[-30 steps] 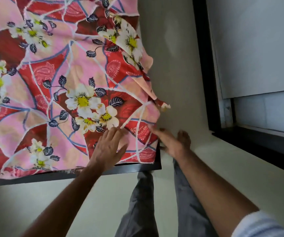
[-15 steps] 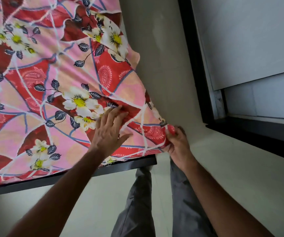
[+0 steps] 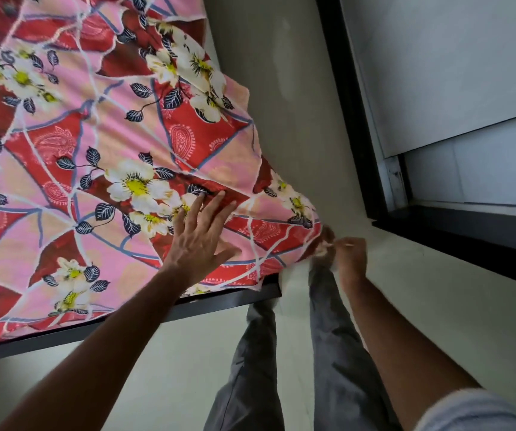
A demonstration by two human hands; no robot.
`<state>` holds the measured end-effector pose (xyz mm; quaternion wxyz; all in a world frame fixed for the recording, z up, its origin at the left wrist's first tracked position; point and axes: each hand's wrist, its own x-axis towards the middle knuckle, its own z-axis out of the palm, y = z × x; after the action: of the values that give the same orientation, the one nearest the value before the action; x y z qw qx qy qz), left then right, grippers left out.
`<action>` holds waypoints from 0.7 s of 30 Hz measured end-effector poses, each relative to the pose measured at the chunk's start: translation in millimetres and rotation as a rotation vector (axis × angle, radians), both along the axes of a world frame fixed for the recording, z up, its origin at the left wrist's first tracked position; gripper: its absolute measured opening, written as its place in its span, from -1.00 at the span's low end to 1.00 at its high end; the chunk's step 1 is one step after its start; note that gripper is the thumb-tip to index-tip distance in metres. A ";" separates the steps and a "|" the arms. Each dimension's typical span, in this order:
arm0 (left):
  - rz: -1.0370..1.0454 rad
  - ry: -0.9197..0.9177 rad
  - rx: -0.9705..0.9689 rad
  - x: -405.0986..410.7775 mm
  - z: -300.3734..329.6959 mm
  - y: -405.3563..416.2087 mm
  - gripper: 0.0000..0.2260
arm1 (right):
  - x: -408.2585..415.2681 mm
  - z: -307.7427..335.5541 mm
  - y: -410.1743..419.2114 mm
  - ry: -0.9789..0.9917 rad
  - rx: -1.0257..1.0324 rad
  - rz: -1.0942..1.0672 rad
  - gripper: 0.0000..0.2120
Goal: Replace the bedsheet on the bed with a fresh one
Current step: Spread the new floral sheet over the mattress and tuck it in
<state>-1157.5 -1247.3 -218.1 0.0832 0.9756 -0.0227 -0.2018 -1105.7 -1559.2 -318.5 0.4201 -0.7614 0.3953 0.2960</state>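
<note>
A pink and red bedsheet point(image 3: 95, 169) printed with white flowers covers the bed and fills the left of the head view. Its near right corner hangs past the bed's dark frame point(image 3: 219, 301). My left hand point(image 3: 200, 241) lies flat on the sheet near that corner, fingers spread. My right hand point(image 3: 348, 259) is off the bed's corner, blurred, with its fingers pinched on the sheet's corner edge point(image 3: 315, 241), pulling it outward to the right.
A narrow strip of pale floor point(image 3: 297, 126) runs between the bed and a black-framed window or door point(image 3: 353, 119) on the right. My legs in grey trousers point(image 3: 328, 353) stand at the bed's corner. More pale floor point(image 3: 163, 368) lies below the frame.
My right hand reached the sheet's corner, closed on it and drew it right and down. The loose folded edge has stretched out. My left hand slid slightly along the sheet and stays flat.
</note>
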 end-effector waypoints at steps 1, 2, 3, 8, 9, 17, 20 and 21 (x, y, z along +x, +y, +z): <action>-0.007 -0.023 0.009 3.6 2.3 2.2 -0.25 | 6.5 -6.2 8.6 0.035 0.037 0.119 -0.80; -0.012 -0.054 0.014 7.6 4.9 4.4 -0.28 | 11.8 -14.7 17.4 0.059 0.059 0.255 -0.88; -0.005 -0.095 0.007 11.6 7.8 6.4 -0.33 | 18.2 -21.7 27.5 0.057 0.088 0.366 -0.92; 0.196 -0.253 0.034 76.9 22.6 39.9 -0.51 | 118.4 29.7 111.6 -0.069 0.379 0.530 -0.82; 0.256 -0.247 0.064 97.3 25.6 50.7 -0.44 | 144.9 39.0 126.1 -0.100 0.432 0.559 -0.79; 0.501 0.207 0.050 164.7 -28.9 111.9 0.38 | 322.3 97.2 220.5 -0.280 0.464 0.798 -0.94; 0.534 0.203 0.049 165.0 -34.7 111.0 0.43 | 361.9 102.7 258.2 -0.278 0.425 0.844 -0.83; 0.563 0.209 0.017 165.8 -31.2 112.3 0.41 | 370.7 102.7 272.8 -0.275 0.403 0.858 -0.74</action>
<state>-991.6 -1134.9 -249.3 0.1295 0.9181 0.2591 -0.2705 -735.0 -1286.5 -215.8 0.4476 -0.7911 -0.0784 0.4096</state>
